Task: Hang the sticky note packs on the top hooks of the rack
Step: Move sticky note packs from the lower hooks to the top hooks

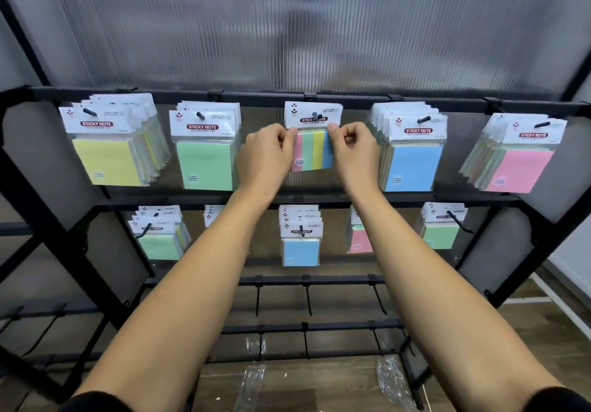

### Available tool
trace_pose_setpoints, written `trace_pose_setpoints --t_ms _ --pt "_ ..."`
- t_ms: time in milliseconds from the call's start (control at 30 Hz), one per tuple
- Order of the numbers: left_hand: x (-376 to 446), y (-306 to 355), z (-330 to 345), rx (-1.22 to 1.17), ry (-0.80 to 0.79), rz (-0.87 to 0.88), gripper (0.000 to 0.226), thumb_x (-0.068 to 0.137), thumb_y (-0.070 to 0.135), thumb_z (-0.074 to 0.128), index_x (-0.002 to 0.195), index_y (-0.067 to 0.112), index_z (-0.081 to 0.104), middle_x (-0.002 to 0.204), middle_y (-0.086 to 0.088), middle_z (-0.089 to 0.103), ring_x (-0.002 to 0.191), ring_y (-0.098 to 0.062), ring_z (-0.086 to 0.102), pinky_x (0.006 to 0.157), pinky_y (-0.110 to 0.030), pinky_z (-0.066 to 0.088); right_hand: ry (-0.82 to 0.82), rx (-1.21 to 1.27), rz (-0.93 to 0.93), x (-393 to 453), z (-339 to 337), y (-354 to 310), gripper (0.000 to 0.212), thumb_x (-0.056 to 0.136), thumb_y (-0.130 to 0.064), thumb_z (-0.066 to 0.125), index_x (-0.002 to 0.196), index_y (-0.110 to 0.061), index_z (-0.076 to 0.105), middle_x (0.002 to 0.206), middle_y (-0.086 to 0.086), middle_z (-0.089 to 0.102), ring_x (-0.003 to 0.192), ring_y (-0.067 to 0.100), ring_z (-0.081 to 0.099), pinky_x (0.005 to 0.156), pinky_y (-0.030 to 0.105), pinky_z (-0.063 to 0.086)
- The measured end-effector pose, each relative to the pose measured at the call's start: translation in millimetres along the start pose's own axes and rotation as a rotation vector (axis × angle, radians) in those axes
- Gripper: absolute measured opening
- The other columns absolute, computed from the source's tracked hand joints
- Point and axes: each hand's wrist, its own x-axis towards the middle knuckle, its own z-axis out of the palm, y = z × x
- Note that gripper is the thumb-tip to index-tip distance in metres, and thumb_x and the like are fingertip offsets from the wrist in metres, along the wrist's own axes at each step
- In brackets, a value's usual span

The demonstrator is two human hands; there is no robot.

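The striped sticky note pack (312, 143), pink, green, yellow and blue, sits at the middle top hook (316, 115) of the rack (351, 102), its white header card already on the peg. Both hands are on it! The left hand (267, 156) pinches the pack's left edge just under the header, fingers curled in tight, thumb pressed to the plastic. The right hand (355, 151) mirrors it on the right edge, thumb on the corner, knuckles folded. Both forearms reach up and far into the rack, nearly parallel, wrists straight. To the left hang a green stack (204, 156) and a yellow stack (108, 156); to the right a blue stack (412, 162) and a pink stack (518, 168). More packs hang on the lower row (300, 239), nearer the floor
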Motion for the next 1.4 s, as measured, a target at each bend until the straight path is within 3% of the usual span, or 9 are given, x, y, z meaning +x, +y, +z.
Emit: trace_pose_setpoints --t_ms 233,400,600,767,967,1133,1233,1400 --pt "-19.4 -5.4 3.7 0.012 -0.035 -0.022 0.044 0.100 0.048 0.046 0.074 0.016 0.061 0.065 0.002 0.061 0.070 -0.026 0.056 0.048 -0.031 0.030 -0.007 0.018 0.027 -15.3 -1.8 9.1 0.031 0.097 -0.038 0.060 0.081 -0.013 0.057 0.071 -0.010 0.054 0.064 0.000 0.047 0.061 0.012 0.038" --pt "-63.1 -19.4 18.2 0.018 -0.131 -0.046 0.040 0.098 0.047 0.048 0.073 0.018 0.061 0.065 0.003 0.061 0.072 -0.029 0.058 0.057 -0.034 0.043 -0.044 -0.010 0.108 -54.8 -8.5 31.7 0.030 0.096 -0.040 0.061 0.079 -0.016 0.057 0.068 -0.011 0.053 0.062 0.001 0.047 0.063 0.018 0.039" --pt "-123.3 -36.8 35.1 0.066 -0.256 -0.085 0.039 0.099 0.046 0.046 0.072 0.020 0.057 0.069 0.002 0.063 0.072 -0.026 0.057 0.059 -0.033 0.038 -0.155 -0.118 0.242 -101.4 -26.4 71.6 0.030 0.096 -0.042 0.060 0.081 -0.016 0.056 0.068 -0.012 0.051 0.060 0.003 0.045 0.058 0.012 0.037" --pt "-156.3 -50.9 46.1 0.119 -0.349 -0.149 0.035 0.099 0.044 0.046 0.076 0.020 0.059 0.079 0.000 0.069 0.079 -0.029 0.062 0.064 -0.035 0.047 -0.261 -0.216 0.335 -128.1 -42.9 106.5 0.033 0.096 -0.041 0.061 0.080 -0.012 0.058 0.064 -0.009 0.050 0.059 0.007 0.044 0.060 0.027 0.038" --pt "-171.7 -61.7 59.1 0.226 -0.430 -0.233 0.029 0.099 0.043 0.047 0.090 0.019 0.059 0.089 0.001 0.067 0.083 -0.024 0.061 0.067 -0.032 0.042 -0.341 -0.356 0.396 -137.8 -61.9 138.4 0.035 0.097 -0.043 0.056 0.076 -0.016 0.052 0.069 -0.005 0.055 0.073 0.018 0.053 0.067 0.033 0.041" --pt "-172.6 -65.1 70.8 0.285 -0.455 -0.300 0.039 0.097 0.046 0.050 0.112 0.011 0.057 0.113 -0.006 0.061 0.101 -0.027 0.059 0.079 -0.040 0.052 -0.360 -0.452 0.437 -123.5 -68.6 157.1 0.030 0.098 -0.042 0.053 0.101 -0.013 0.057 0.098 0.002 0.064 0.093 0.023 0.059 0.073 0.032 0.042" --pt "-173.5 -65.1 75.6 0.327 -0.480 -0.341 0.047 0.097 0.048 0.050 0.119 0.007 0.054 0.119 -0.011 0.057 0.108 -0.030 0.056 0.081 -0.042 0.049 -0.344 -0.470 0.483 -109.9 -71.5 168.5 0.048 0.096 -0.041 0.060 0.126 -0.004 0.050 0.119 0.009 0.061 0.108 0.028 0.060 0.083 0.035 0.046" --pt "-173.5 -65.6 83.6 0.305 -0.508 -0.355 0.050 0.097 0.047 0.051 0.126 0.007 0.051 0.123 -0.012 0.054 0.110 -0.030 0.056 0.081 -0.041 0.047 -0.364 -0.524 0.548 -96.0 -75.0 179.5 0.070 0.093 -0.041 0.065 0.143 -0.002 0.035 0.139 0.017 0.047 0.124 0.035 0.053 0.098 0.044 0.047"
